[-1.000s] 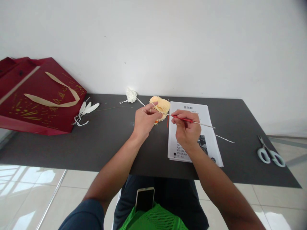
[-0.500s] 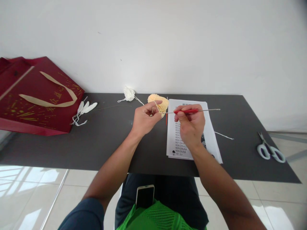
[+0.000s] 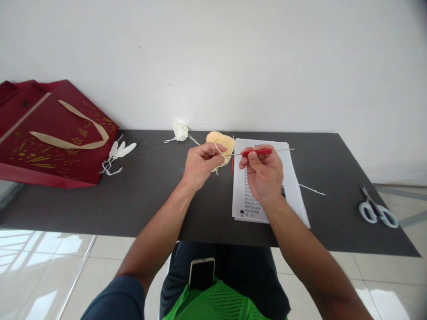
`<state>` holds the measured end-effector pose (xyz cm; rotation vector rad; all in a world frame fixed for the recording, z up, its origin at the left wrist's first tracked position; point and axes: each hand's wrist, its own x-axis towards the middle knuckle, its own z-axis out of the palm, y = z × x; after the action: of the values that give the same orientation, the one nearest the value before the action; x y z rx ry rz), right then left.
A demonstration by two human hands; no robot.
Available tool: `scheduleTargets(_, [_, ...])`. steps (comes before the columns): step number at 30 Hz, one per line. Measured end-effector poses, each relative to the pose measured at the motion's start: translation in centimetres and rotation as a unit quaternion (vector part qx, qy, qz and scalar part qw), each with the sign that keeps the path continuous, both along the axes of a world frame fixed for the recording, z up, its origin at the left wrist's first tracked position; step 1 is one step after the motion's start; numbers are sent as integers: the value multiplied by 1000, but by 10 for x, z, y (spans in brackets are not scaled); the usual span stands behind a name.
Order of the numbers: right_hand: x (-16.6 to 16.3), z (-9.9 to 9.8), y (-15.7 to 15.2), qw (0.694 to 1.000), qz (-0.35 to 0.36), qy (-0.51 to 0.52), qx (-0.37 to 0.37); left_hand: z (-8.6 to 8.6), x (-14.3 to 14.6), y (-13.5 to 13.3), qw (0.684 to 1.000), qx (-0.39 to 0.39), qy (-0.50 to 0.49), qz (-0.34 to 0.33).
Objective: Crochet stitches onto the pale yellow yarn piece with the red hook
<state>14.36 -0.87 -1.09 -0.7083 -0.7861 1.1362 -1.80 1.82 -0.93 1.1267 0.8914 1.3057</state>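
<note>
Red-handled hook [image 3: 257, 152] was held nearly level above the dark, flat surface [image 3: 153, 195], between the two hands. It had one smooth red grip, and thin metal came out at both ends of it. The right hand [image 3: 267, 173] was closed on this grip, with the thumb pressed against it. The left hand [image 3: 198, 166] pinched one pale yarn strand [image 3: 216, 147] near the left tip of the hook, and the strand went over its forefinger; the details inside the pinch were too small to tell.

Just behind the left hand lay one soft, fluffy heap of yellow yarn [image 3: 222, 140], and beside it one thin red stick [image 3: 232, 166]. Under the right hand were printed paper sheets [image 3: 239, 195], at least two, with slightly uneven edges. One white cord [image 3: 312, 190] stuck out at their right side.

Farther to the left were one loose white yarn ball [image 3: 180, 131], one fine wire [image 3: 156, 150], and several white leaf-shaped pieces [image 3: 124, 151], which overlapped and could not be counted surely. Next to them leaned one stiff maroon bag [image 3: 50, 116] with a cream ribbon handle. At the far right lay one pair of scissors [image 3: 374, 206], with two pale rings.
</note>
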Motion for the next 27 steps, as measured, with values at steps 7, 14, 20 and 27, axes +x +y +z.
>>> scheduleTargets(7, [-14,-5,-2,998,8,9,-59,1,6,-4,999,0,11,38])
scheduleTargets(14, [-18,-5,-3,997,8,35,-72,1,8,-6,996,48,10,70])
scheduleTargets(20, [-18,-4,-3,997,1,36,-68,2,7,-8,995,62,6,75])
scheduleTargets(27, [-23,-6,-7,999,-23,-1,-24,1,9,-8,993,64,38,91])
